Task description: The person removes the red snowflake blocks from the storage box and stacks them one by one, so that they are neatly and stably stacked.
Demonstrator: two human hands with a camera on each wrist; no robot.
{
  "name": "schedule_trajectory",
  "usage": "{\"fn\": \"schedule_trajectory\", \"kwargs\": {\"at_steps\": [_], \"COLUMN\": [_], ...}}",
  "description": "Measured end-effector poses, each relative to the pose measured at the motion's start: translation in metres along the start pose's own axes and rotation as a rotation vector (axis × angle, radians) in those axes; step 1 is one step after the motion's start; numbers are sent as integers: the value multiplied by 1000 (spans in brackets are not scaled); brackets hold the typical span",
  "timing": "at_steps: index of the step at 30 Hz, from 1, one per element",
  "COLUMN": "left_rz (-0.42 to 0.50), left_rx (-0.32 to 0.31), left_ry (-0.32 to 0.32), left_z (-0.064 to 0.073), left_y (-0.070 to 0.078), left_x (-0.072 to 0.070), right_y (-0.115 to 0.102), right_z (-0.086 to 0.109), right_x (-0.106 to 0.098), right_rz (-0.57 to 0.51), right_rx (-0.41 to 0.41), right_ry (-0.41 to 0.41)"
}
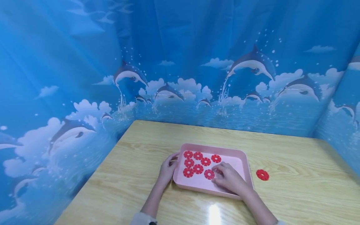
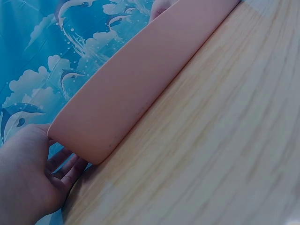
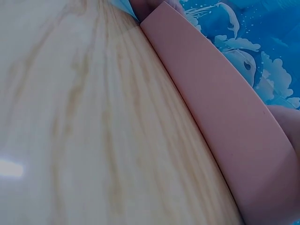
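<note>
A pink tray (image 1: 197, 187) sits on the table and holds several red notched discs (image 1: 198, 169), lying flat and mostly grouped toward its left side. My left hand (image 1: 167, 168) grips the tray's left side; in the left wrist view, that hand (image 2: 33, 173) has its thumb by the rim and its fingers against the outer wall. Reaching over the near wall, my right hand (image 1: 229, 178) is inside the tray. Its thumb and index finger are spread apart beside the right edge of one red disc (image 1: 209, 174). In the right wrist view the tray wall (image 3: 220, 117) hides most of this hand.
One more red disc (image 1: 262, 175) lies on the wooden table (image 1: 295, 162), right of the tray. A blue curtain (image 1: 180, 62) printed with dolphins hangs behind the table and along both sides.
</note>
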State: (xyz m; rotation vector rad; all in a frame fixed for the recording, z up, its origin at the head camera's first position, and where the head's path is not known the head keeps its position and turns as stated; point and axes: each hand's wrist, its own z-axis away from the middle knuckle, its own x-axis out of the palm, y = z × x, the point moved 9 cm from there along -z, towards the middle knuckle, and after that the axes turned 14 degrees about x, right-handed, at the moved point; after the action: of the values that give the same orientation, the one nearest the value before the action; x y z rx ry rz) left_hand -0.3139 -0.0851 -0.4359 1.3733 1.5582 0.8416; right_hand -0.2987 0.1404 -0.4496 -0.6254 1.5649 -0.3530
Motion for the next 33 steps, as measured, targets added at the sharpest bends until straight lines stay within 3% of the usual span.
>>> {"fn": "schedule_trajectory", "kwargs": {"at_steps": [7,14,16,24,33], "left_rz": [11,4,-14,-5,-17], "left_rx": [-3,-2,-2,-14,-24], "left_ry": [-2,3,3,14,12], "left_z": [-1,-6,-6,-5,-6], "left_y": [-6,-39,-42,-42,-43], "left_x": [1,1,1,1,0], "right_y": [-2,-3,-3,-4,-9], "right_z": [1,1,0,-1,-2], "right_x": [0,0,0,1,0], "right_rz": [30,44,45,79,128], "right_rx": [-1,-12,-8,5,-33], "right_ry": [-4,17,20,19,48]}}
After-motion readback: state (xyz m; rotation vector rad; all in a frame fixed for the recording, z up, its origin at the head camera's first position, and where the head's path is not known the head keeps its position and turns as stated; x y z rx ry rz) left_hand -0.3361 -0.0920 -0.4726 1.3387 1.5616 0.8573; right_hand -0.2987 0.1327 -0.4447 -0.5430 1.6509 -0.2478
